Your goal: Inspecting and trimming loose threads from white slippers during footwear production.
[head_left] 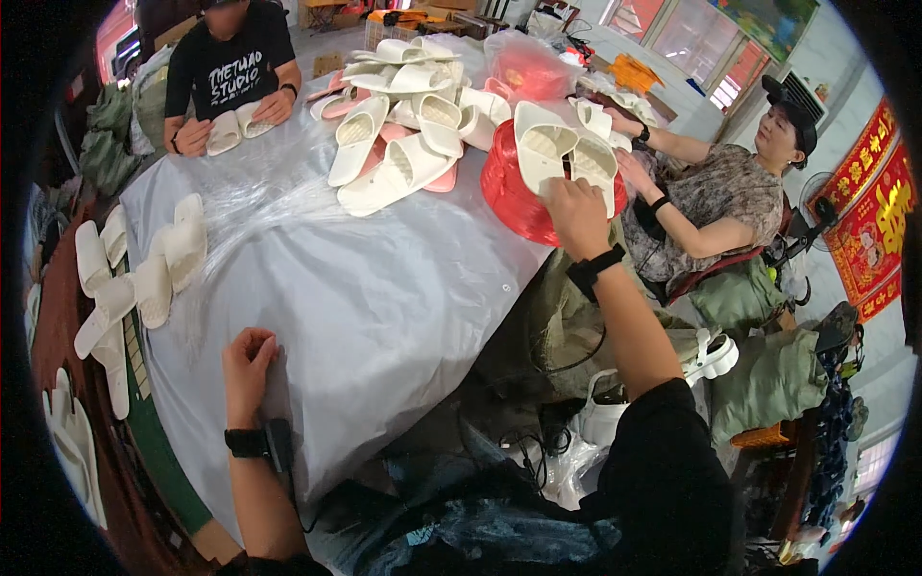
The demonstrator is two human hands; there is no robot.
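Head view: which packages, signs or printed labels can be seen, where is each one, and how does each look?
Red wall banner: far right wall, tall panels, red with gold characters.
Red net bag: table's right edge under the right hand, bulging, holding white slippers.
Clear plastic bag: table's far end, reddish contents.
Picture: upper right wall, greenish, partly cropped.
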